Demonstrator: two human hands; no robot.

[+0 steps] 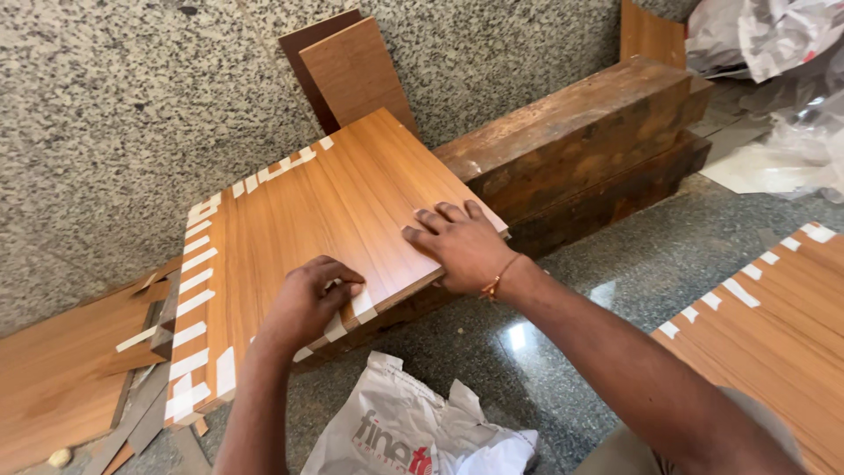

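— Floor: polished granite (563, 290). Laminated panel (325, 211) propped on dark timber block (571, 141).
— Hands?
— Left hand (308, 303) pinching tape strip (362, 303) at edge; right hand (462, 246) flat, fingers spread. Risk: panel sliding, tape lifting.

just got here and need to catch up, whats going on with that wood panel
A person leans over a wood-laminate panel propped on dark timber blocks against a granite wall. The right hand lies flat on the panel's near edge. The left hand presses with bent fingers on a strip of white tape at that edge. More tape strips line the panel's left and top edges. A crumpled plastic bag lies on the floor below.
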